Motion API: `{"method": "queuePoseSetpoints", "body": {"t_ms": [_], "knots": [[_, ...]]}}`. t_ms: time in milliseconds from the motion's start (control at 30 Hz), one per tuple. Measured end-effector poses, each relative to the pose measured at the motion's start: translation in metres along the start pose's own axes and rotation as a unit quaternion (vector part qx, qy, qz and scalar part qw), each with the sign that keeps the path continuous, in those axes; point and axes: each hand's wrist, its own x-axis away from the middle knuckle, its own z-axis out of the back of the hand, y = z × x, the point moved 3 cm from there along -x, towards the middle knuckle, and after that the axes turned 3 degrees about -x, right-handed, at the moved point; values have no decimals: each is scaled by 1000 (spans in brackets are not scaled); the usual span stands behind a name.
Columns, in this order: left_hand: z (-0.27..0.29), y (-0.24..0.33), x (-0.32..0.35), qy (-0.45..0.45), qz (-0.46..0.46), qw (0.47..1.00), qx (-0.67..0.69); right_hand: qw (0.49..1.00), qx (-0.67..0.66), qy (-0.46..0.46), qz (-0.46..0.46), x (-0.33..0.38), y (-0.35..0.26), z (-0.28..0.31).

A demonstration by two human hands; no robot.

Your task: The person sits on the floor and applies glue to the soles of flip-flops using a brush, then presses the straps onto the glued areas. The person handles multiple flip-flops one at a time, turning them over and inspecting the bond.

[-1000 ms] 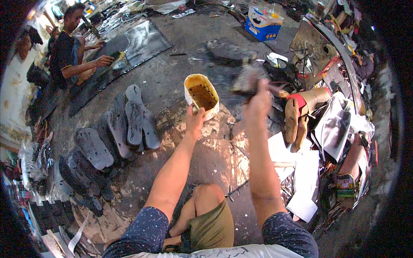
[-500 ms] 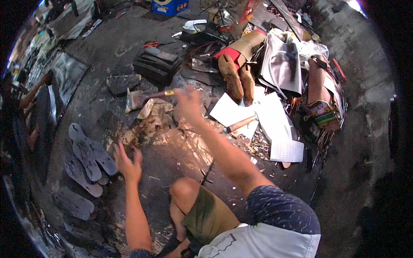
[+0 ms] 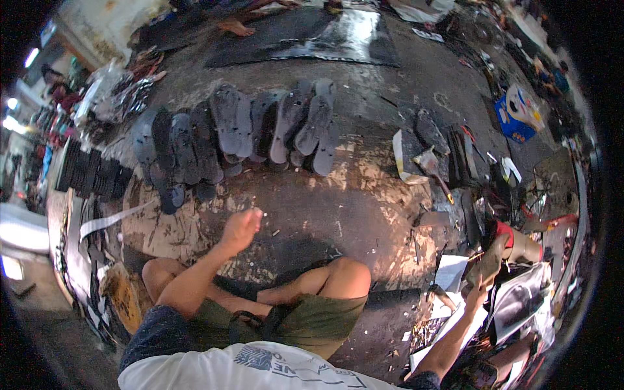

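1. Shoe form (image 3: 489, 261) is lying at the right; the right hand (image 3: 476, 294) is touching it or hovering just beside — I cannot tell its grip.
2. Tugging it could be dragging the white sheets (image 3: 450, 272), because they are lying so close.
3. One left hand (image 3: 242, 230) is hanging half-curled above the floor, apparently holding nothing.
4. One brush (image 3: 430, 164) is lying beyond.
5. Soles (image 3: 232, 120) are overlapping — at least eight.
6. One blue box (image 3: 513, 118) is standing farther right.

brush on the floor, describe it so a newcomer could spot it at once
Find the row of dark soles, then look right. The brush lies there; pale bristles and a yellow handle tip set it apart from the dark pieces beside it.
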Motion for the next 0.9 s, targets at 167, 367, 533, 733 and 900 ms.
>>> {"method": "queuePoseSetpoints", "body": {"t_ms": [167,367,533,733,900], "knots": [[76,-35,29,-49,158,985,-45,976,-195,-18,98,159,-149,40],[-42,-37,13,-25,50,940,-335,896,-239,-311,208,237,-287,-2],[-83,-20,15,-6,92,978,-187,902,-163,-357,177,259,-373,-127],[60,4,32,166,62,948,265,932,31,-223,283,333,-451,-205],[75,80,81,-9,-35,935,354,740,-429,-289,429,494,-604,-157]]}}
